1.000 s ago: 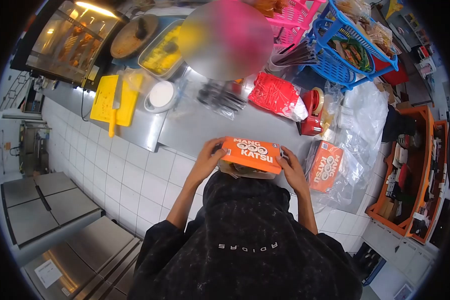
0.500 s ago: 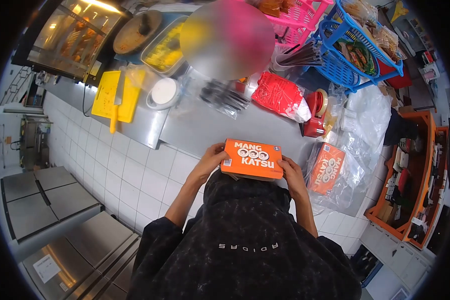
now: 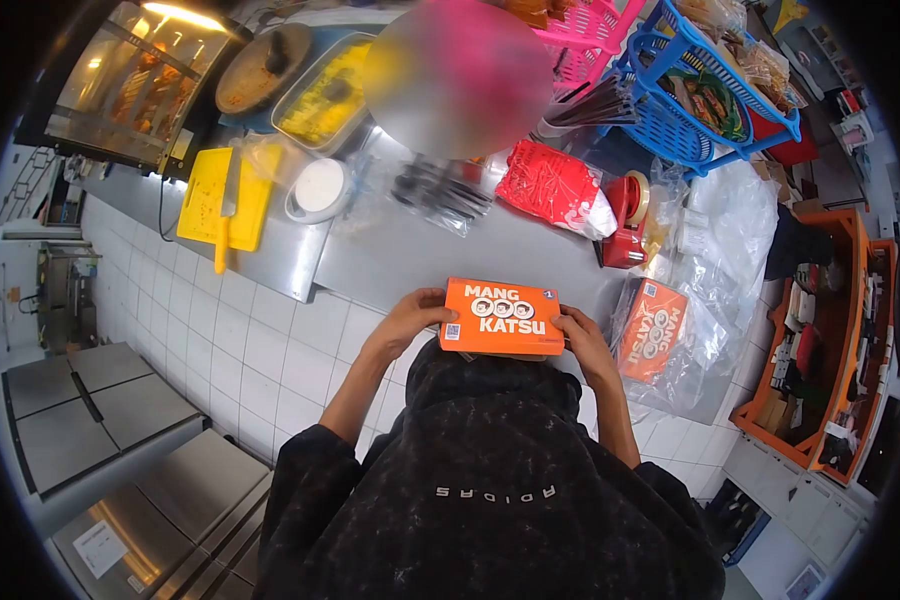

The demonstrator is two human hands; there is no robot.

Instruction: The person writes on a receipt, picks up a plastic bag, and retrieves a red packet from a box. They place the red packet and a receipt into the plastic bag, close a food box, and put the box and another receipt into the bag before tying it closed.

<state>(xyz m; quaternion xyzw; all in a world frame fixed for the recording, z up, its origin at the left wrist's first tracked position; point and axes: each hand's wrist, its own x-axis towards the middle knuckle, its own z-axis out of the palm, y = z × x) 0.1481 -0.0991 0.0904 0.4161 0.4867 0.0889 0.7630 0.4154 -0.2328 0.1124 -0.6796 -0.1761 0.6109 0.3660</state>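
Orange box [image 3: 501, 318]: tipped since the earliest frame, so its printed top now faces the camera and the see-through lower part with food has dropped from sight; flat, rectangular, smooth card with white lettering and three round faces, held at the near edge of the counter, against the front of the hoodie or just before it, I can't tell which.
Left hand [image 3: 410, 318]: bent round the box's left end, gripping it.
Right hand [image 3: 588, 342]: closed on the opposite end, fingers at the edge.
Counter [image 3: 400, 260]: smooth, dull-shining metal.
Second box [image 3: 654, 332]: same orange print, under crinkled clear plastic [image 3: 722, 305], to the right.
Tape dispenser [image 3: 623, 246]: hard, glossy red, with a round roll.
Red packet [image 3: 548, 188]: puffy, creased film, beside the dispenser.
Black utensils [image 3: 438, 192]: slender, bundled in clear wrap.
White lid [image 3: 320, 187]: round and flat, left of the utensils.
Cutting board [image 3: 198, 208]: yellow slab, a knife [image 3: 222, 235] with a yellow handle across it.
Tub [image 3: 325, 95]: clear, rectangular, round-cornered, with yellow food inside.
Baskets: blue [image 3: 680, 145] and pink [image 3: 580, 55] openwork plastic.
Hoodie [image 3: 490, 430]: black, mottled cloth.
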